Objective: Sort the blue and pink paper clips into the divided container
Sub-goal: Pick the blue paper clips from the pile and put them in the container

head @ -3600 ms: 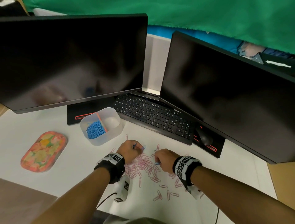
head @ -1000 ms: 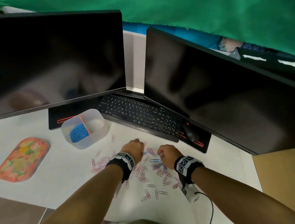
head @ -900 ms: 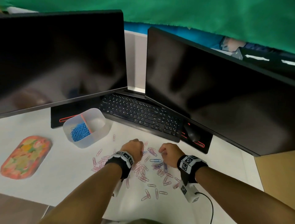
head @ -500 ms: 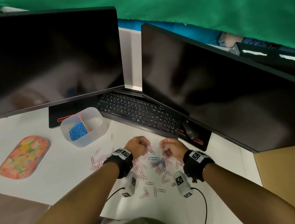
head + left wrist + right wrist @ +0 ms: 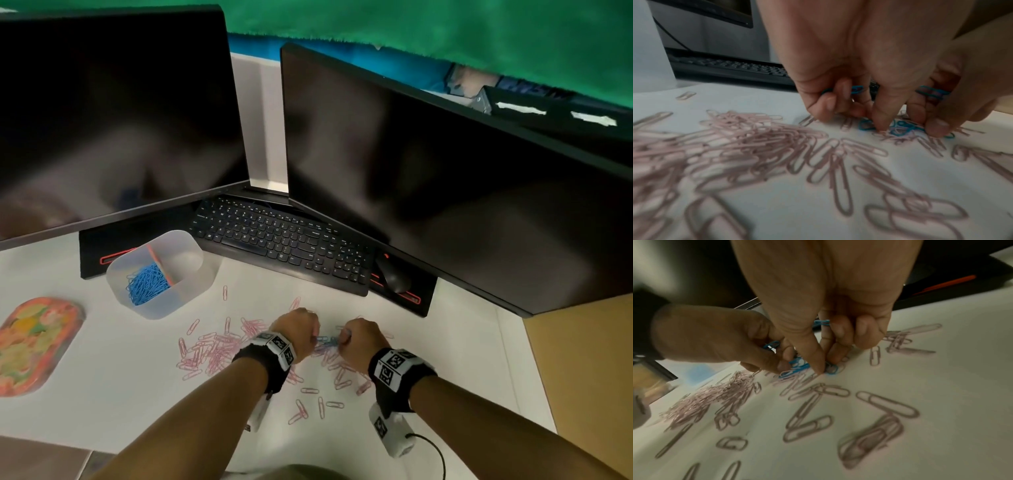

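The surface carried the container, blue clips in its left compartment. Pink clips lay scattered nearer. The left hand and right hand each pinched loose blue clips in curled fingers.

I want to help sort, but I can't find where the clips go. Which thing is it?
Find the left monitor. Just in front of its base, left of the keyboard, is a clear tub. Unlike the flat flowery tray nearby, it has an orange divider with blue clips on one side.
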A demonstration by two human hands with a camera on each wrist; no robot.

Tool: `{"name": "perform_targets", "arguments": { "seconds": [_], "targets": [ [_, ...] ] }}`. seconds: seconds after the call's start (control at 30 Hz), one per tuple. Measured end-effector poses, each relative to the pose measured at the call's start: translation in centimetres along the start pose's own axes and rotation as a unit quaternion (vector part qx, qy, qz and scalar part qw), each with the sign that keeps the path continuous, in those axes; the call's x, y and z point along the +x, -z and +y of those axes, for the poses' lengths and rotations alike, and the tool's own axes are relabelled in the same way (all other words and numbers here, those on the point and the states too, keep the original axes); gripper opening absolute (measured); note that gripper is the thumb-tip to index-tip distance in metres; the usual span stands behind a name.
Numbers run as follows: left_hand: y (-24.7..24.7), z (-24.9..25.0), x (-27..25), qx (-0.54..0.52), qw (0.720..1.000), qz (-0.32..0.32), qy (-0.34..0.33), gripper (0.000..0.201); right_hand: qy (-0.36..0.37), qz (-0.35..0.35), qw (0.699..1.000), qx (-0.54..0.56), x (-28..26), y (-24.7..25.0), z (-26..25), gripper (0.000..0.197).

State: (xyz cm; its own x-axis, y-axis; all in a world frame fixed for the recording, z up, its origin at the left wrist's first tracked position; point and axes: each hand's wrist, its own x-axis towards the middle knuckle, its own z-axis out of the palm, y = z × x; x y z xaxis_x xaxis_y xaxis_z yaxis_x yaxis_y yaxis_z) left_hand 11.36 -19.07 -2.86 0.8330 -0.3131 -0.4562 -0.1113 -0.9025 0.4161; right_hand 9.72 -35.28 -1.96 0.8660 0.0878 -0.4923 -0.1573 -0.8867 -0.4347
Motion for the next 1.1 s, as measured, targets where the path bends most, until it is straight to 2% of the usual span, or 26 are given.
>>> {"name": "perform_targets", "arguments": {
  "seconds": [0.1,0.2,0.3,0.4,0.5,0.6,0.7,0.83,0.97,1.1],
  "targets": [
    [0.3,-0.4,-0.3,-0.014,1.000,0.008,0.002,0.010,-0.005,-0.017,1.000,0.025,0.1,0.1,0.4,0.014],
    [0.7,-1.0,-0.4,-0.070,0.997,0.016,0.025,0.013,0.001,-0.040,0.998,0.055,0.1,0.5,0.7,0.019],
    [1.1,-1.6,-0.6,-0.121,0.992,0.036,0.027,0.018,0.009,-0.099,0.991,0.093,0.1,1.2,0.9,0.028],
    [1.5,-1.9,-0.7,-0.167,0.985,0.019,0.033,0.031,-0.019,-0.156,0.967,0.199,0.1,1.7,1.3,0.023],
    [1.7,-2.2,-0.5,-0.278,0.959,-0.019,0.042,0.035,-0.048,-0.169,0.929,0.325,0.0,2.1,1.7,0.015],
    [2.2,-1.6,-0.1,-0.407,0.910,-0.014,0.074,0.027,-0.035,-0.154,0.916,0.368,-0.5,2.3,1.7,0.013],
    [3.3,-0.9,-0.3,-0.473,0.876,-0.027,0.095,0.025,-0.022,-0.147,0.912,0.383,-0.8,2.6,1.4,0.016],
    [3.5,-1.0,-0.3,-0.505,0.855,-0.042,0.110,0.015,-0.031,-0.138,0.912,0.385,-0.7,2.9,1.2,0.020],
    [3.3,-1.3,-0.2,-0.531,0.838,-0.047,0.117,0.026,-0.025,-0.135,0.929,0.343,-0.8,3.5,1.2,0.021],
    [3.2,-1.3,-0.4,-0.555,0.823,-0.052,0.113,0.024,-0.006,-0.121,0.953,0.279,-0.9,3.6,1.7,0.014]
  ]
}}
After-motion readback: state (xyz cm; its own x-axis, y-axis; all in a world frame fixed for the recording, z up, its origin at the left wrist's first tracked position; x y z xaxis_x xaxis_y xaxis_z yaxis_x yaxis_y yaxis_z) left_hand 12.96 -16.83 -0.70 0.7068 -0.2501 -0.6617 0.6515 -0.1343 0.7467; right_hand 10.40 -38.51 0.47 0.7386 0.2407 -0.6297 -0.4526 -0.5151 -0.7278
